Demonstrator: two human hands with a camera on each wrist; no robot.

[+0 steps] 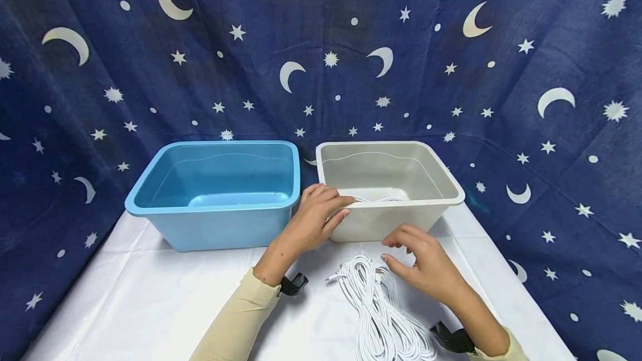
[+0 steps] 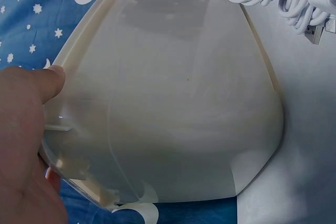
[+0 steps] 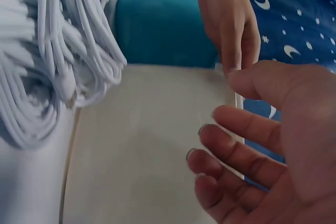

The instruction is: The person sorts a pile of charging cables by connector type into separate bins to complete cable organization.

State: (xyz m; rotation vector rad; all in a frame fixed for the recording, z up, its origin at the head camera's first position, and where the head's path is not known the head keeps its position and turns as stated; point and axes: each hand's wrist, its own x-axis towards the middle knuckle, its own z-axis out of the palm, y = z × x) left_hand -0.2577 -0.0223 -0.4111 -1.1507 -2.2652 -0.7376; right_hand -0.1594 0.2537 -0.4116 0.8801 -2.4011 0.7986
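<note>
My left hand (image 1: 315, 215) grips the front left corner of a light grey plastic bin (image 1: 388, 219). In the left wrist view its thumb (image 2: 51, 81) lies on the rim, with the other fingers mostly hidden behind. White cable (image 1: 392, 199) shows on the bin's floor, partly behind the front rim. Before the bin, a bundle of coiled white cables (image 1: 373, 308) with small plugs lies on the table. My right hand (image 1: 426, 263) hovers just right of the bundle, holding nothing. Loosely bent fingers (image 3: 247, 166), apart from the thumb, show in the right wrist view.
A blue plastic bin (image 1: 220, 230) stands left of the grey one, a narrow gap between them. White cloth covers the table (image 1: 165, 299). Behind and on both sides hangs a dark blue curtain (image 1: 331, 27) with moons and stars.
</note>
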